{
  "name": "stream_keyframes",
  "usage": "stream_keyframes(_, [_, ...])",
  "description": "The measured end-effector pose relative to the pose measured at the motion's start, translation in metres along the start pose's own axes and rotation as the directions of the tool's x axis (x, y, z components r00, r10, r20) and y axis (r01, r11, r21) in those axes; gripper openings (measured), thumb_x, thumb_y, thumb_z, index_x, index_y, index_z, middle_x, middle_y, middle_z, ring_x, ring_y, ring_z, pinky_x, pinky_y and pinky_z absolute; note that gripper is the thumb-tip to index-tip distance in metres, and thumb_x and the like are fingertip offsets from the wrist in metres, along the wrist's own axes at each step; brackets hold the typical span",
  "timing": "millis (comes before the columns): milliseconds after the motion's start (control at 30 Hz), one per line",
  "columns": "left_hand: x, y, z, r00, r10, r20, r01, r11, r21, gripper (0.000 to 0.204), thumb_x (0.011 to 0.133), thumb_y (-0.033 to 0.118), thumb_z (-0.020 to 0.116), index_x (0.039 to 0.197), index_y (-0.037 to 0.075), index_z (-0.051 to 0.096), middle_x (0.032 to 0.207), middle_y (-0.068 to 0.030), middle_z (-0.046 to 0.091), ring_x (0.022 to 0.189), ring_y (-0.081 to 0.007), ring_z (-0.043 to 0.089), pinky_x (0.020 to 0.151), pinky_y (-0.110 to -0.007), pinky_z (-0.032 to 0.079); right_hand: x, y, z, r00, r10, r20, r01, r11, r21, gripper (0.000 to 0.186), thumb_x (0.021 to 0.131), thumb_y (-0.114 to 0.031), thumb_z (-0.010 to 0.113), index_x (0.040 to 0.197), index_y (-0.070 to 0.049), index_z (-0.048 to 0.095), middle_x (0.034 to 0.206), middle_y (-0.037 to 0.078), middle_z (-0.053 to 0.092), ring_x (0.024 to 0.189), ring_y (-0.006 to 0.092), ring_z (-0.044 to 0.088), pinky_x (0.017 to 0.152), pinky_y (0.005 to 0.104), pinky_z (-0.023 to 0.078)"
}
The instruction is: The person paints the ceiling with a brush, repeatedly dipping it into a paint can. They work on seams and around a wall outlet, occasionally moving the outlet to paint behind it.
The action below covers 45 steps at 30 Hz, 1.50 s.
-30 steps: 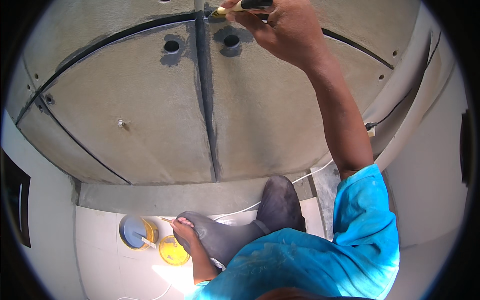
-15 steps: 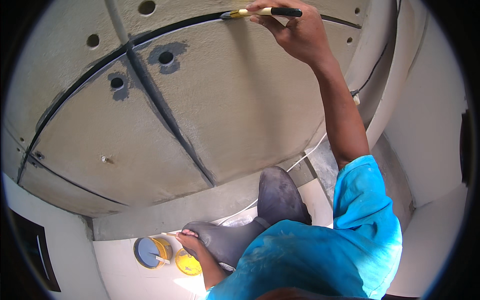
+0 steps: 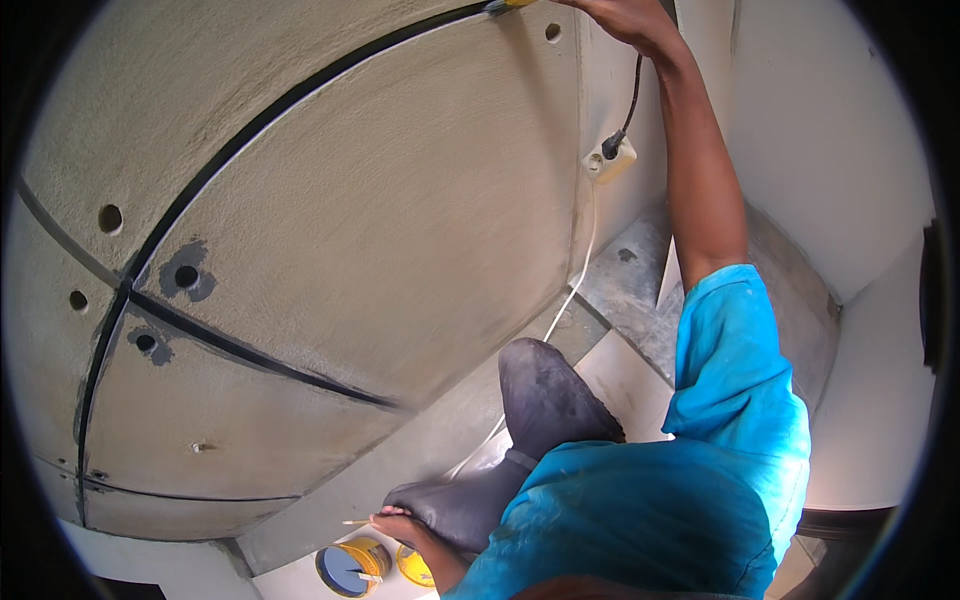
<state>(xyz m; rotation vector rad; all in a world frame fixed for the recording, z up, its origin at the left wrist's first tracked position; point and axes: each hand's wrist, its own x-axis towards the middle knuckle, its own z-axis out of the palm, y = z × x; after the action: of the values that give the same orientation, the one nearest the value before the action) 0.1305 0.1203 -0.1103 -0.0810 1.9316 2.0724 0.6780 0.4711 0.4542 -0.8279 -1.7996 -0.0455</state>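
My right hand (image 3: 625, 20) is raised at the top, closed on a paintbrush (image 3: 505, 7), partly cut off by the frame edge, whose bristles meet a dark curved groove (image 3: 250, 127) in the rough beige wall panel (image 3: 390, 200). Grey-painted patches surround some holes in the panel. Down by my grey-clad leg, my left hand (image 3: 395, 527) is closed around a thin pale stick (image 3: 354, 522), its far end pointing left. Just below it stand a yellow bucket (image 3: 372, 552) of blue-grey paint with a light stick in it, and a yellow lid (image 3: 414, 568).
A white power socket block (image 3: 614, 166) with a black plug (image 3: 612, 146) hangs at the panel's right edge, a white cable running down to the floor. Grey boards (image 3: 630, 285) lie in the right corner beside a white wall (image 3: 820, 150). A low grey ledge (image 3: 300, 520) runs along the panel's foot.
My view has swung right, showing more of the corner and socket. My right hand and brush have travelled rightward along the groove. My left hand still grips the stick low down.
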Motion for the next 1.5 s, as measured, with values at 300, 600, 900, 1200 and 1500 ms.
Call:
stream_keyframes(300, [0.010,-0.001,0.006,1.000,-0.005,-0.008,0.005,0.997,0.077,0.036,0.103,0.038,0.038,0.095,0.004,0.046,0.071,-0.0061,0.053,0.049,-0.0156,0.046,0.039,-0.031,0.039,0.002,-0.096,0.062,0.939,-0.250,0.236,0.234,0.968,0.092,0.013,0.093,-0.004,0.069,0.105,-0.001,0.074,0.099,0.015,0.075,0.096,0.0248,0.071,0.085,0.0379,0.058])
stream_keyframes(600, [-0.013,0.010,0.021,0.999,-0.031,0.014,0.029,0.995,0.094,0.035,0.104,0.038,0.037,0.096,0.005,0.045,0.070,-0.0047,0.051,0.049,-0.0158,0.045,0.042,-0.030,0.038,0.025,-0.101,0.015,0.965,0.057,0.254,0.001,0.975,-0.224,0.015,0.089,-0.009,0.074,0.101,0.000,0.074,0.094,0.015,0.074,0.090,0.0266,0.070,0.082,0.0421,0.056])
stream_keyframes(900, [-0.007,0.001,0.013,1.000,-0.028,-0.008,0.028,0.998,0.053,0.034,0.106,0.040,0.038,0.099,0.007,0.045,0.073,-0.0043,0.051,0.051,-0.0151,0.044,0.043,-0.029,0.037,-0.010,-0.066,0.020,0.992,0.123,-0.010,-0.123,0.992,-0.022,0.019,0.092,-0.017,0.076,0.099,0.000,0.074,0.085,0.010,0.073,0.074,0.0152,0.067,0.067,0.0319,0.054])
stream_keyframes(1200, [-0.003,0.007,0.021,1.000,-0.003,-0.005,0.003,0.999,0.054,0.038,0.106,0.041,0.039,0.094,0.006,0.046,0.070,-0.0056,0.051,0.048,-0.0156,0.046,0.040,-0.029,0.036,-0.058,0.021,0.094,0.418,0.526,-0.740,0.184,0.749,0.636,0.013,0.091,-0.002,0.074,0.096,0.007,0.066,0.085,0.015,0.073,0.070,0.0176,0.072,0.064,0.0274,0.063])
stream_keyframes(1500, [0.017,-0.004,0.005,0.997,-0.078,-0.026,0.080,0.993,0.085,0.041,0.107,0.043,0.037,0.097,0.004,0.046,0.065,-0.0056,0.049,0.045,-0.0160,0.044,0.038,-0.031,0.035,-0.044,0.020,0.107,0.364,0.506,-0.782,-0.152,0.860,0.486,0.018,0.089,-0.015,0.078,0.082,-0.002,0.068,0.075,0.007,0.074,0.066,0.0125,0.069,0.064,0.0290,0.053])
